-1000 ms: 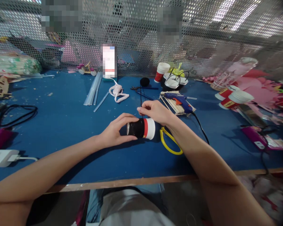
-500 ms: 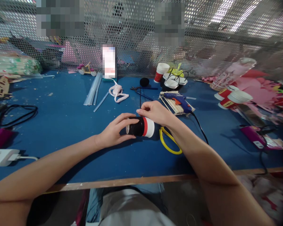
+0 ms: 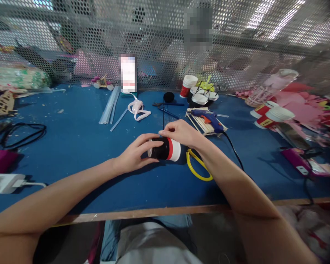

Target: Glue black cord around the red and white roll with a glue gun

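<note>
A paper cup (image 3: 175, 149) lies on its side, its middle wound with black yarn and a red and a white band showing toward the rim. Around its left part curl the fingers of my left hand (image 3: 134, 153), closed on it. Just above the cup, my right hand (image 3: 180, 132) pinches a strand of black yarn (image 3: 163, 116), which runs back to a black ball of yarn (image 3: 168, 96). The exact grip of the right fingertips is partly hidden. By my right wrist lies a yellow loop-shaped handle (image 3: 198, 169), partly under the forearm.
A blue glue gun (image 3: 216, 123) rests on wooden sticks, its cord trailing right. Pliers (image 3: 157, 105), white ribbon (image 3: 137, 110) and clear glue sticks (image 3: 109, 106) lie behind. A phone (image 3: 128, 73) leans against the perforated metal screen (image 3: 159, 55). Paper cups (image 3: 275, 116) stand right.
Both hands and the cup hold nearly the same place. The view has shifted slightly, and the yarn still runs from the ball to my right hand.
</note>
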